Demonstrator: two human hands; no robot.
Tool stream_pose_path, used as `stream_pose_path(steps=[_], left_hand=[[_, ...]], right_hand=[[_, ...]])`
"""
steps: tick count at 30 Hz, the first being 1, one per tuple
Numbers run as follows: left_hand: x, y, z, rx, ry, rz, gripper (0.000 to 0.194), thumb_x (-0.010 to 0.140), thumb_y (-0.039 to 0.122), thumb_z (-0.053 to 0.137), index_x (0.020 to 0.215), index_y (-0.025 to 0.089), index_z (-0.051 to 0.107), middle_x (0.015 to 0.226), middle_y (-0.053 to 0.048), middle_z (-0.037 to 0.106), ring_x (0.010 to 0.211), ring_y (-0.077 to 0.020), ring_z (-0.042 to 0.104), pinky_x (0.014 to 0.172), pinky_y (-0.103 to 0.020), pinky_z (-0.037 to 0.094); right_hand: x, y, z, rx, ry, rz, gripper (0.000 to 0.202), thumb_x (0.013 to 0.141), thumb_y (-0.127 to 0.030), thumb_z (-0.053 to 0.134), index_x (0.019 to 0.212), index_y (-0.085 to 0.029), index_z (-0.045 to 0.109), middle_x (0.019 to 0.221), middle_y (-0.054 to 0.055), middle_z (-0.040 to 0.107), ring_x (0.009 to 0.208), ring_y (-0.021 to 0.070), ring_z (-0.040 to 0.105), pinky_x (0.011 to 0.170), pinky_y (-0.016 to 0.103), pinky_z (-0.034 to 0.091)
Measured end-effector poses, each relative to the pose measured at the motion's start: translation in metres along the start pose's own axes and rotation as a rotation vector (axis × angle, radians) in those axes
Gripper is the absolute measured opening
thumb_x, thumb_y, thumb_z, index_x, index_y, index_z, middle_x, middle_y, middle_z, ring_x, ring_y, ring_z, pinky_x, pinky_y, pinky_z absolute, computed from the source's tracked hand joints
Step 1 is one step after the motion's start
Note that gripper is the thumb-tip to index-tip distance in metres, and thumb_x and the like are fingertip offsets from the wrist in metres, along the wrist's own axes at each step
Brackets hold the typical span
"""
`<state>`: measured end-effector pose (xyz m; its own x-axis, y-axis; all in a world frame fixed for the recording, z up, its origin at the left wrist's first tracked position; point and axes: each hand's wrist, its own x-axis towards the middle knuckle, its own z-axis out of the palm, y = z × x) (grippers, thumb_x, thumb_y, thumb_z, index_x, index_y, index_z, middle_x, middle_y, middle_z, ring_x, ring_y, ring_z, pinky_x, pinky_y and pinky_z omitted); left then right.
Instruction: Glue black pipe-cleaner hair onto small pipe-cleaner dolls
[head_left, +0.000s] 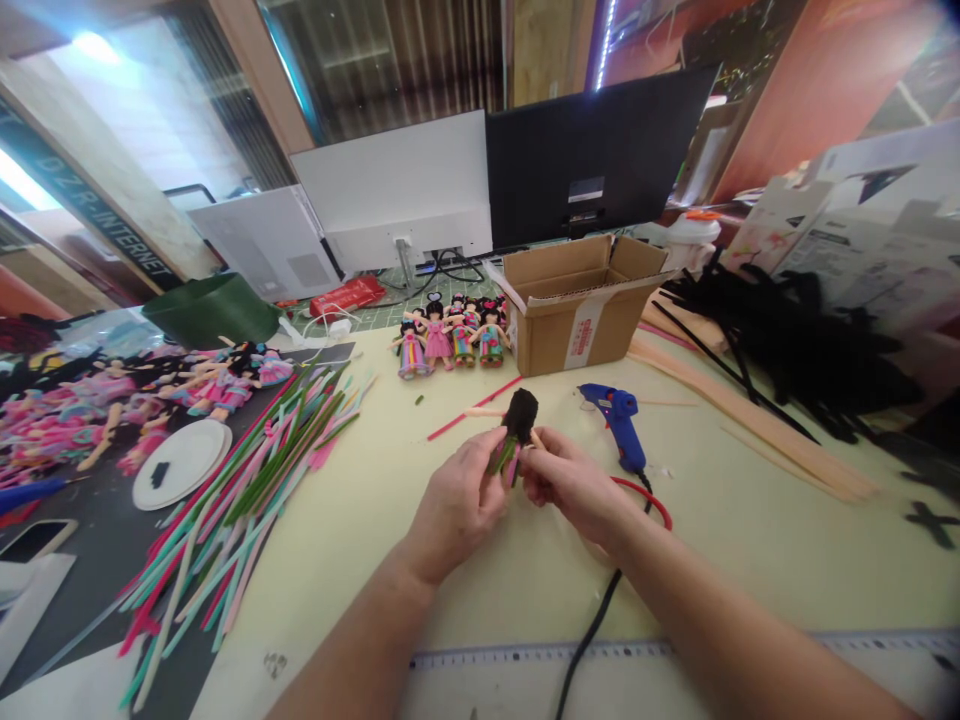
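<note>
Both hands hold a small doll (519,416) with black hair and a green and pink body, above the pale yellow mat. My left hand (469,488) has its fingers closed on the doll's left side. From the right, my right hand (564,478) pinches the body, close to a thin beige arm. A second beige arm sticks out to the left near the head. The fingers partly hide the lower body. To the right of my hands lies a blue glue gun (619,420). A red stick (472,408) rests just behind the doll.
Finished dolls (452,335) stand beside a cardboard box (585,310) at the back. Coloured pipe cleaners (247,480) and a white round lid (182,463) lie left, with more dolls (90,400). Black strips (795,330) are heaped right. A ruler (540,655) and a black cable (596,625) are in front.
</note>
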<state>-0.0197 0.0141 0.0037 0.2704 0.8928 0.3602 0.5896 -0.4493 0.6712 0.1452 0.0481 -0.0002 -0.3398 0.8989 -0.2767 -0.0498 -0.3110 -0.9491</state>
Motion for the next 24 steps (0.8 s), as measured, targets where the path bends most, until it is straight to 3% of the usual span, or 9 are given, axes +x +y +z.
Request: stream_pose_path(steps=[7,12,24], left_hand=[[-0.0002,-0.0017,0.0011,0.107,0.012,0.051,0.044,0.091,0.018,0.045,0.136,0.016,0.043,0.131,-0.013,0.058,0.119,-0.0216,0.055,0.103,-0.036,0.044],[-0.0015,-0.0034,0.0065,0.208,0.008,0.120,0.043,0.093,0.022,0.044,0.135,0.017,0.045,0.132,-0.013,0.058,0.121,-0.0236,0.055,0.103,-0.039,0.046],[-0.0017,-0.0083,0.0011,0.236,-0.094,0.206,0.045,0.092,0.011,0.037,0.136,0.010,0.043,0.134,-0.017,0.056,0.126,-0.0226,0.052,0.106,-0.038,0.045]], right_hand=[[-0.0006,-0.0016,0.0007,0.064,-0.030,0.033,0.023,0.080,-0.039,0.061,0.082,-0.021,0.048,0.062,-0.006,0.052,0.047,0.0078,0.047,0.045,0.021,0.035],[-0.0031,-0.0032,0.0042,0.018,0.033,0.068,0.031,0.079,-0.049,0.063,0.085,-0.021,0.049,0.060,-0.006,0.050,0.045,0.0078,0.045,0.042,0.020,0.034],[-0.0037,-0.0076,0.0053,-0.041,0.012,0.091,0.008,0.071,-0.019,0.054,0.076,-0.020,0.048,0.054,-0.006,0.046,0.044,0.0077,0.040,0.041,0.020,0.031]])
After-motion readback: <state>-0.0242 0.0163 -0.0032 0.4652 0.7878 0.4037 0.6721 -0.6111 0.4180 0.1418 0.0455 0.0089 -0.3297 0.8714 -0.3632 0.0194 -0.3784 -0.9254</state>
